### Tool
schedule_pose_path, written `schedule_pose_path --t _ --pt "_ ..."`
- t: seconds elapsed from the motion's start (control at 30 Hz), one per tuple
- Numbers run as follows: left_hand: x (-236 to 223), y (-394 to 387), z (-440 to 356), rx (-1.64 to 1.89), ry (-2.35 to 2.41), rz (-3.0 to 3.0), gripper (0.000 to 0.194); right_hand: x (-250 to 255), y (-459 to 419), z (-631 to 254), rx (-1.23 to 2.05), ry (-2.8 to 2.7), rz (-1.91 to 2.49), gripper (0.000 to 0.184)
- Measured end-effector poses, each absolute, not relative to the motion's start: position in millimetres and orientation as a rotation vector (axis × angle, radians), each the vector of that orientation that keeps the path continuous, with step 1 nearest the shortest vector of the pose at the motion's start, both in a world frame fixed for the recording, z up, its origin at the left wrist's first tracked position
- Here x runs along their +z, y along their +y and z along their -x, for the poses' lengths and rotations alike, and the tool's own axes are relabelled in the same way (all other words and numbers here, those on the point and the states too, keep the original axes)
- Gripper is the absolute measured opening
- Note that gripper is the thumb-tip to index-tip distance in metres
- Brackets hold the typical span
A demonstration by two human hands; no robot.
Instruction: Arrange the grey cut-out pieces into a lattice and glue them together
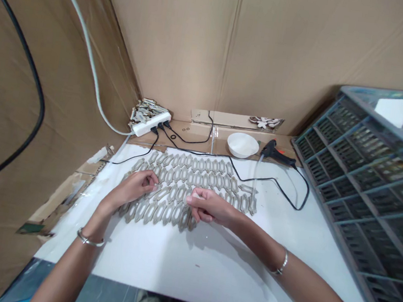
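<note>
Several rows of small grey-beige oval frames [177,215] with pointed ends and open centres lie on the white tabletop. My left hand [136,185] is over the left part of the rows, its fingers curled and its fingertips close to a slanted frame [160,194]. Whether a piece is between those fingertips is hidden. Above the middle rows, my right hand [212,206] is closed in a pinch. Something small and whitish shows at its fingertips, too small to name.
A black glue gun [278,153] rests at the back beside a white bowl [243,145]. Its cord loops across the right side. At the back left is a white power strip [152,123] by a pile of scraps [147,109]. A large grey crate [355,171] stands right; cardboard walls surround the table.
</note>
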State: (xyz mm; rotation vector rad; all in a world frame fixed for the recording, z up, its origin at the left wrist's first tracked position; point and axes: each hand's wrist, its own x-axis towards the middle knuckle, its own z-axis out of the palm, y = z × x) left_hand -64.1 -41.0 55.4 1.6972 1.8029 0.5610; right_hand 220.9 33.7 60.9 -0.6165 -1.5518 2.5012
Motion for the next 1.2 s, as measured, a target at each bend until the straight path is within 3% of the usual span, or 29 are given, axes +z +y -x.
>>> schedule_pose_path --t 0.23,0.43,0.6,1.0,1.2 --pt "75.0 -42.6 31.6 0.805 1.795 -1.678 0.033 64.0 28.2 -219.0 2.146 -1.843 0.806 0.041" --pt "85.7 -50.6 -3.7 0.746 1.419 -1.590 0.027 59.5 24.6 -216.3 1.691 -2.104 0.863 0.046" --pt "80.3 -51.3 -12.4 0.766 1.389 -1.598 0.025 59.2 20.2 -217.1 1.559 -2.165 0.740 0.049" --pt "73.4 -53.1 -22.3 0.792 1.428 -1.576 0.021 50.7 14.8 -214.4 1.634 -2.144 0.781 0.043" --pt "75.5 -48.8 0.0 0.877 1.569 -1.608 0.026 61.8 17.4 -213.9 2.075 -1.797 0.904 0.034"
